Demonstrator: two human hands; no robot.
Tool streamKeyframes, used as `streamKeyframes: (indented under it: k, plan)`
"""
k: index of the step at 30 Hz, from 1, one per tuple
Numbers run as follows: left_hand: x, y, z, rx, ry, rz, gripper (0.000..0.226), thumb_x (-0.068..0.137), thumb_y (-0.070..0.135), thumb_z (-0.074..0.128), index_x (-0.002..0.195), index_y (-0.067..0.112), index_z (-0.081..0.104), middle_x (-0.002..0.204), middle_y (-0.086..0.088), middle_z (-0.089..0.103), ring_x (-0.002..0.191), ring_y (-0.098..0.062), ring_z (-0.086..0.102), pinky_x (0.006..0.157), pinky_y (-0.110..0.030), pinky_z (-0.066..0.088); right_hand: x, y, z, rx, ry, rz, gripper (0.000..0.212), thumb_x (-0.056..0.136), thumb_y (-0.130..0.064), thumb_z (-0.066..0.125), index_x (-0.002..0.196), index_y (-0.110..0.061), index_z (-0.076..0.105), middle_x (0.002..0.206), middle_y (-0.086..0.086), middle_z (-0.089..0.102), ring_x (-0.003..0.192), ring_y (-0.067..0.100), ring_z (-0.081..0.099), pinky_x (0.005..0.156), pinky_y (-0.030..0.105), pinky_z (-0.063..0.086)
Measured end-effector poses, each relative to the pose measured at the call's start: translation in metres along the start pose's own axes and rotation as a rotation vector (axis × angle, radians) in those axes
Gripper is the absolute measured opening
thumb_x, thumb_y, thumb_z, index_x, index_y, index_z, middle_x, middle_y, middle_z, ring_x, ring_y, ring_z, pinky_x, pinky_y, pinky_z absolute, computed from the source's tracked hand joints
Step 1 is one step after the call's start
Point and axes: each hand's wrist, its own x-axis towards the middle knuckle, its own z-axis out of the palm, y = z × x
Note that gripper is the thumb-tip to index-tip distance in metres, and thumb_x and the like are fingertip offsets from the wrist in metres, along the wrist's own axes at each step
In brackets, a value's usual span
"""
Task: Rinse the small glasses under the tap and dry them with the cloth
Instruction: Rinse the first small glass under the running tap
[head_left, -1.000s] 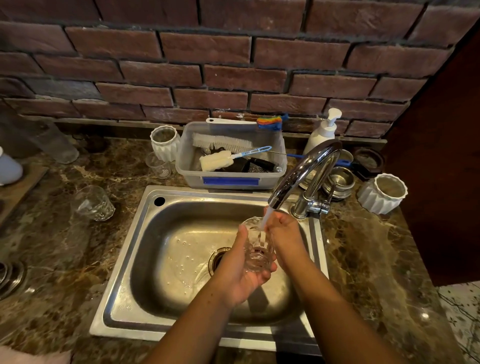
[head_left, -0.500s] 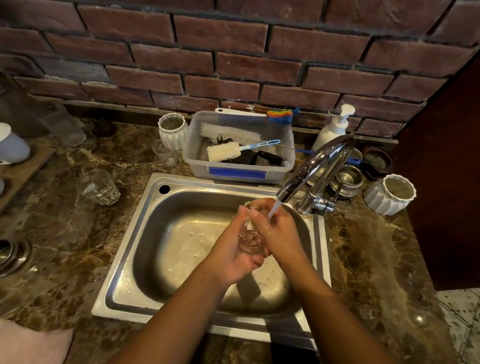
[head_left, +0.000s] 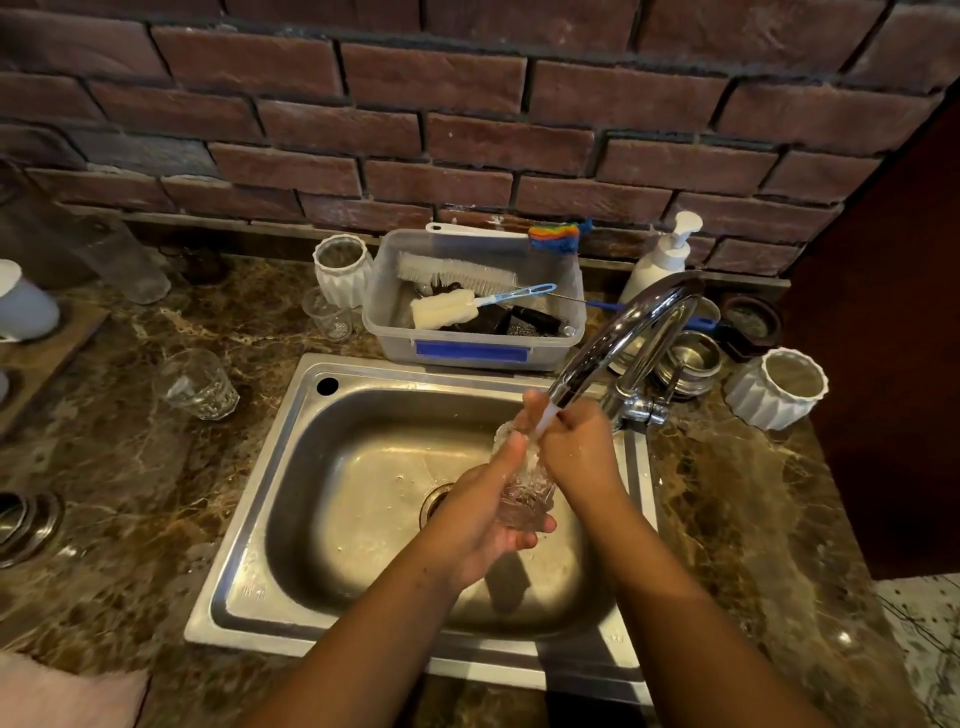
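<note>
A small clear glass (head_left: 522, 486) is held over the steel sink (head_left: 311, 519), right under the running chrome tap (head_left: 613, 343). My left hand (head_left: 480, 512) grips the glass from below and the left, thumb along its side. My right hand (head_left: 574, 449) holds its upper part, fingers at the rim, with the water stream falling between both hands. Another small cut glass (head_left: 200, 384) lies tipped on the marble counter left of the sink. A third small glass (head_left: 328, 316) stands upright behind it. A pink cloth (head_left: 62, 693) lies at the bottom left corner.
A plastic tub (head_left: 467, 351) of brushes stands behind the sink, beside a white ribbed cup (head_left: 340, 270). A soap pump bottle (head_left: 662, 257), steel bowls (head_left: 688, 361) and a second white ribbed cup (head_left: 776, 389) crowd the right of the tap. A brick wall backs the counter.
The glass has been turned in both hands under the stream; the right hand shifted from covering the rim to its upper side. The camera moved slightly closer.
</note>
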Motion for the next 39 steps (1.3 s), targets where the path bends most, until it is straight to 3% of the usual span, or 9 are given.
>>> streamKeyframes:
  k: [5, 7, 12, 15, 21, 26, 30, 35, 39]
  plan:
    - [0.002, 0.006, 0.002, -0.299, 0.069, -0.04, 0.061, 0.089, 0.056, 0.063, 0.125, 0.008, 0.069, 0.124, -0.026, 0.069, 0.109, -0.032, 0.064, 0.091, -0.038, 0.047, -0.026, 0.001, 0.007, 0.045, -0.062, 0.036, 0.036, 0.079, -0.057, 0.068, 0.101, -0.028, 0.067, 0.093, 0.001, 0.074, 0.087, 0.014, 0.072, 0.077, 0.042, 0.062]
    - [0.004, 0.006, 0.001, -0.337, 0.093, -0.031, 0.063, 0.087, 0.054, 0.066, 0.129, 0.008, 0.067, 0.134, -0.023, 0.065, 0.122, -0.031, 0.059, 0.101, -0.041, 0.04, -0.035, -0.001, 0.008, 0.01, -0.114, -0.008, 0.047, 0.072, -0.063, 0.067, 0.11, -0.036, 0.06, 0.101, -0.008, 0.07, 0.094, 0.006, 0.07, 0.079, 0.037, 0.061]
    - [0.003, -0.002, -0.003, -0.324, -0.082, -0.109, 0.06, 0.093, 0.062, 0.055, 0.113, 0.009, 0.076, 0.096, -0.014, 0.067, 0.071, -0.02, 0.059, 0.056, -0.025, 0.041, -0.023, -0.007, -0.004, -0.093, -0.096, -0.021, 0.026, 0.084, -0.05, 0.07, 0.075, -0.028, 0.06, 0.076, 0.004, 0.072, 0.069, 0.014, 0.072, 0.062, 0.035, 0.06]
    - [0.002, -0.007, -0.007, -0.325, -0.13, -0.131, 0.062, 0.095, 0.063, 0.051, 0.109, 0.008, 0.077, 0.103, -0.019, 0.07, 0.075, -0.023, 0.065, 0.058, -0.026, 0.052, -0.008, -0.008, -0.006, -0.104, -0.056, -0.02, 0.03, 0.094, -0.037, 0.065, 0.066, -0.027, 0.062, 0.056, -0.006, 0.066, 0.048, 0.001, 0.061, 0.046, 0.019, 0.047]
    - [0.001, 0.002, -0.006, 0.038, -0.038, -0.068, 0.053, 0.086, 0.06, 0.067, 0.123, 0.023, 0.068, 0.114, -0.021, 0.073, 0.083, -0.033, 0.074, 0.076, -0.042, 0.062, -0.002, -0.003, -0.002, -0.168, -0.122, 0.005, 0.016, 0.099, -0.02, 0.061, 0.089, -0.016, 0.073, 0.078, -0.008, 0.068, 0.072, 0.006, 0.067, 0.064, 0.023, 0.05]
    - [0.001, 0.002, -0.004, -0.241, -0.014, -0.073, 0.056, 0.089, 0.053, 0.067, 0.126, 0.011, 0.069, 0.115, -0.018, 0.075, 0.099, -0.028, 0.075, 0.078, -0.042, 0.061, -0.025, -0.001, 0.007, -0.106, -0.05, -0.07, 0.012, 0.093, -0.038, 0.063, 0.099, -0.03, 0.07, 0.089, -0.005, 0.073, 0.081, 0.0, 0.069, 0.072, 0.023, 0.055]
    - [0.003, 0.001, -0.005, -0.321, 0.035, -0.085, 0.056, 0.092, 0.056, 0.06, 0.127, 0.013, 0.067, 0.119, -0.018, 0.074, 0.11, -0.033, 0.073, 0.09, -0.049, 0.059, -0.036, 0.001, 0.009, -0.276, -0.191, -0.111, 0.052, 0.081, -0.057, 0.065, 0.128, -0.036, 0.054, 0.121, -0.007, 0.059, 0.108, 0.006, 0.06, 0.09, 0.028, 0.053]
    - [0.0, -0.003, -0.006, -0.278, 0.002, -0.124, 0.066, 0.095, 0.065, 0.052, 0.117, 0.008, 0.073, 0.095, -0.019, 0.074, 0.072, -0.026, 0.068, 0.061, -0.031, 0.058, -0.014, -0.007, -0.007, -0.257, -0.22, -0.121, 0.021, 0.085, -0.046, 0.073, 0.082, -0.026, 0.066, 0.069, -0.008, 0.066, 0.063, 0.001, 0.064, 0.055, 0.017, 0.047]
    - [0.0, -0.004, -0.006, -0.431, -0.049, -0.123, 0.069, 0.096, 0.064, 0.05, 0.105, 0.002, 0.078, 0.095, -0.021, 0.073, 0.068, -0.026, 0.069, 0.058, -0.029, 0.058, -0.01, -0.007, -0.001, -0.003, -0.094, -0.042, 0.033, 0.094, -0.044, 0.063, 0.068, -0.024, 0.062, 0.054, -0.008, 0.065, 0.052, 0.006, 0.065, 0.05, 0.02, 0.047]
